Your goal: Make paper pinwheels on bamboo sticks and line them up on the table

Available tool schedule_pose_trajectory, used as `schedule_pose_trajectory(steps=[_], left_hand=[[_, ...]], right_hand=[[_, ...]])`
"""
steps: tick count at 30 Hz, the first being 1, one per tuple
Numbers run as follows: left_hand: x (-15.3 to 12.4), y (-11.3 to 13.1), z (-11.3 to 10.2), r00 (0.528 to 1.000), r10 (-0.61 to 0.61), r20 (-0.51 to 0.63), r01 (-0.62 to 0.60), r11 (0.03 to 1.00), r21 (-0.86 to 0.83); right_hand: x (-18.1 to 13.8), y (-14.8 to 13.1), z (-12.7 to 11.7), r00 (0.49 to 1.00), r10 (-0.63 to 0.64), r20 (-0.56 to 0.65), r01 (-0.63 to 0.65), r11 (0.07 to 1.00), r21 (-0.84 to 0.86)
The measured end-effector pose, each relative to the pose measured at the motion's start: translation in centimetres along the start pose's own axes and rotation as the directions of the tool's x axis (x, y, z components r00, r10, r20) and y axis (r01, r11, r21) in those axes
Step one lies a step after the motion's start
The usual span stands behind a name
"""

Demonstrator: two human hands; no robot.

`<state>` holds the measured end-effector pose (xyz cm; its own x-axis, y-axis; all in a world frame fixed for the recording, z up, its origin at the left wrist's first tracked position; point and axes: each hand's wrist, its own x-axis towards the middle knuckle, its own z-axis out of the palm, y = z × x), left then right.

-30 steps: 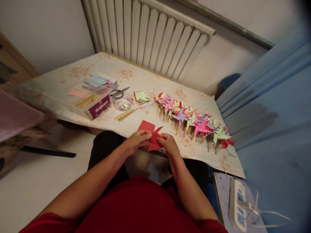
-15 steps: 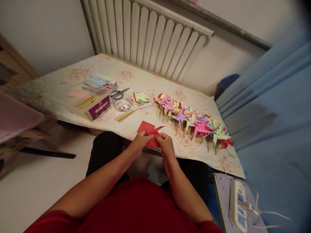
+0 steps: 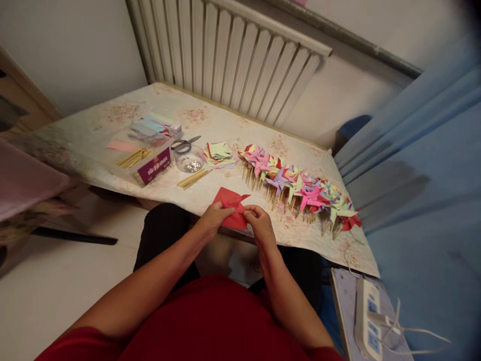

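A square sheet of red paper [image 3: 226, 197] is held between both hands above the table's front edge, one corner flap folded toward its middle and pointing up to the right. My left hand [image 3: 217, 216] pinches it from the left, thumb pressed on top near the centre. On the opposite side my right hand [image 3: 259, 220] grips the paper's right edge between thumb and fingers. Just beyond lie several thin wooden sticks [image 3: 194, 178] and a clear bowl of small shiny pins [image 3: 192, 164]. Scissors [image 3: 184, 144] rest at the bowl's rim.
Finished paper pinwheels [image 3: 300, 185] on sticks stand in rows at the right. A stack of cut paper squares [image 3: 220, 153] lies behind the bowl. To the left is a plastic box [image 3: 154, 165] holding sticks. A power strip [image 3: 368, 318] sits at the lower right.
My right hand has shifted slightly right and its fingers have moved outward along the red paper. The paper lies flatter, with more of its surface showing between the hands.
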<state>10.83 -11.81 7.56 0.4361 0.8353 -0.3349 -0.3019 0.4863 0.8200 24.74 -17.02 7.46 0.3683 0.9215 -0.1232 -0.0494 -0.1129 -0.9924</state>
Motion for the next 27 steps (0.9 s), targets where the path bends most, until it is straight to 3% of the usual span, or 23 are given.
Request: schedule_pose_trajectory(steps=[5,11,19,27], left_hand=[[0.0,0.3,-0.5,1.000,-0.022,0.020,0.022,0.999,-0.035],[-0.3,0.8,-0.7,0.997,-0.057,0.049,0.060,0.995,-0.079],[-0.2,0.5,-0.6,0.995,-0.068,0.070,0.074,0.993,-0.091],[-0.1,0.1,-0.8,0.996,-0.042,0.083,0.048,0.996,-0.077]], right_hand=[[-0.3,0.0,-1.0,0.988,-0.155,0.026,0.157,0.985,-0.074],[-1.4,-0.2,-2.0,0.935,-0.330,0.127,0.351,0.913,-0.210],[-2.3,-0.7,-2.3,0.893,-0.369,0.256,0.434,0.855,-0.282],[-2.2,-0.1,-2.1,0.892,-0.379,0.247,0.445,0.831,-0.332]])
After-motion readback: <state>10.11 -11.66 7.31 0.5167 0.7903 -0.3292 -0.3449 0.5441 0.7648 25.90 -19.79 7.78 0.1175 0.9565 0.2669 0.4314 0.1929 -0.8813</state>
